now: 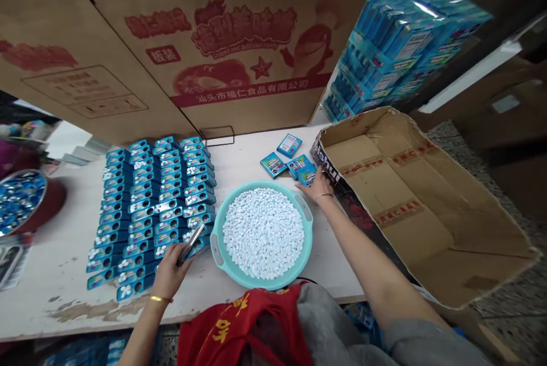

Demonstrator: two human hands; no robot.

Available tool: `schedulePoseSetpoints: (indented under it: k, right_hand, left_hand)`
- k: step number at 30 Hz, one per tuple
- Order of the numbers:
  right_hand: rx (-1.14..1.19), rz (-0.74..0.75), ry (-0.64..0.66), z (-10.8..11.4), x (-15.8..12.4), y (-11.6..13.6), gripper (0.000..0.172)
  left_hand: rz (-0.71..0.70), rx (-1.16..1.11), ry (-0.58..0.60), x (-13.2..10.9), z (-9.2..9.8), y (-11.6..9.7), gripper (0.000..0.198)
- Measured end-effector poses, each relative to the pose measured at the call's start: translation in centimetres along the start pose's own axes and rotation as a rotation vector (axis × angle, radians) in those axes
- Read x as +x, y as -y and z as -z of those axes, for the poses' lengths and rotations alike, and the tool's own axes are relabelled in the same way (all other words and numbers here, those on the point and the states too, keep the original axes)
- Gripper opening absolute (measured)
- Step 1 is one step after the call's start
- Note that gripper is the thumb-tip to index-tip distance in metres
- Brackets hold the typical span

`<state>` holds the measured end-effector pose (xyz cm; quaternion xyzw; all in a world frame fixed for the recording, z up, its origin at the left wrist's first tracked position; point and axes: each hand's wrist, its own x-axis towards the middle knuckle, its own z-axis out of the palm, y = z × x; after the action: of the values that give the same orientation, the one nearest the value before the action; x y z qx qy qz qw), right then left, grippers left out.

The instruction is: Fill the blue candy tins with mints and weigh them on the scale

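My left hand (168,275) is closed around a narrow, shiny metal tool (191,243), at the lower right end of the rows of small blue candy boxes (171,189). These boxes stand upright with round openings on top, and white candies show in some. Beside them is a turquoise basin (216,218) full of small white candies (265,232). To its upper right, my right hand (318,186) has thumb and fingers around the edge of a flat blue candy box (306,174). Two more such boxes, one face up (273,165) and one label up (289,145), lie close by.
An open cardboard carton (384,183) stands at the right table edge. Large printed cartons (239,47) wall off the back. Wrapped blue packs (397,47) are stacked behind right. A red tub (53,198) of shiny blue wrapped pieces sits far left.
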<state>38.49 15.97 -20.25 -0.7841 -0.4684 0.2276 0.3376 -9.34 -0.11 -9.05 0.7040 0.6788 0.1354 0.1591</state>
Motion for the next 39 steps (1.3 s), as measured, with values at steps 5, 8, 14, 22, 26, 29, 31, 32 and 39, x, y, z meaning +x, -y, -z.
schedulePoseSetpoints:
  k: [5, 8, 14, 22, 26, 29, 31, 32, 39]
  right_hand:
    - [0.025, -0.021, 0.004, -0.2, -1.3, -0.6, 0.092]
    - [0.109, 0.108, -0.046, 2.4, -3.2, -0.6, 0.088]
    - [0.479, 0.209, 0.095, 9.6, -9.9, 3.9, 0.058]
    - [0.697, 0.266, 0.336, 11.1, -17.1, 10.2, 0.096]
    - [0.950, 0.058, 0.281, 8.5, -19.0, 11.0, 0.070]
    - [0.978, -0.039, 0.284, 7.5, -19.5, 10.5, 0.046]
    - [1.008, -0.145, 0.189, 7.5, -19.2, 9.5, 0.043]
    - [1.040, -0.222, 0.138, 7.7, -18.9, 8.9, 0.042]
    - [1.214, -0.587, 0.063, 9.5, -16.6, 4.4, 0.038]
  left_hand:
    - [0.045, 0.080, -0.167, 0.5, -0.8, -2.2, 0.047]
    - [-0.023, -0.066, -0.124, 0.8, -0.9, -5.3, 0.041]
    - [0.148, -0.581, 0.115, 4.4, -3.4, -14.9, 0.034]
    - [0.397, -1.359, 0.487, 6.0, -5.9, -23.7, 0.058]
    - [0.436, -1.404, 0.492, 4.3, -6.8, -23.3, 0.068]
    - [0.318, -1.219, 0.553, 3.8, -7.4, -22.4, 0.065]
    - [0.181, -0.995, 0.498, 4.1, -7.6, -21.1, 0.055]
    - [0.111, -0.856, 0.436, 4.4, -7.6, -20.2, 0.048]
    - [-0.168, -0.027, 0.177, 7.7, -4.2, -13.4, 0.029]
